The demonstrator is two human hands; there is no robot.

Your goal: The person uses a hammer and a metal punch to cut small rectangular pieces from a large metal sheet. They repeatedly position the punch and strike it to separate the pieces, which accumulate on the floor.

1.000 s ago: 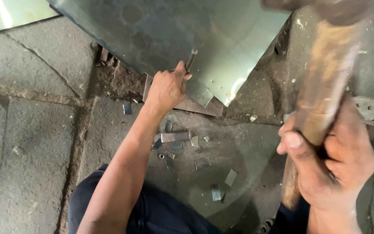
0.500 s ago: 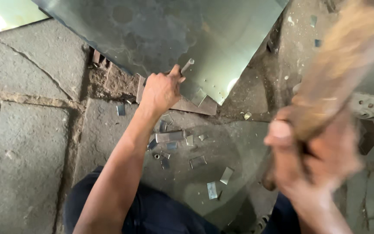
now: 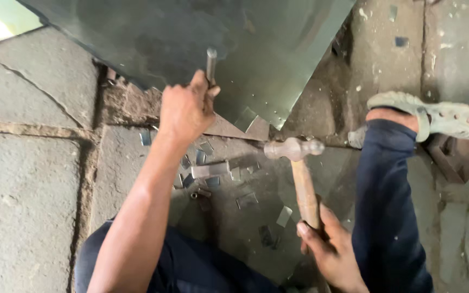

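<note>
The left hand [image 3: 183, 111] is closed in a fist around a short metal chisel [image 3: 211, 61], whose round top end sticks up just above the thumb and forefinger; the lower end is hidden behind the hand, so where its tip meets the metal cannot be seen. The chisel stands nearly upright over the near edge of a large grey metal sheet [image 3: 256, 49] that lies on the stone floor [image 3: 33, 179] and fills the upper middle of the view. The right hand [image 3: 329, 247] is wrapped tightly around the lower end of a wooden-handled hammer [image 3: 299, 173], with the fingers curled over the handle. The hammer's metal head sits low, just in front of the sheet's cut corner and to the right of the left hand, apart from the chisel. Between the two hands, small cut metal scraps [image 3: 210, 169] lie scattered on the floor. To the right, a leg in dark blue trousers [image 3: 383, 206] stretches forward, ending in a pale perforated sandal [image 3: 446, 116] planted on the stone beside the sheet.
</note>
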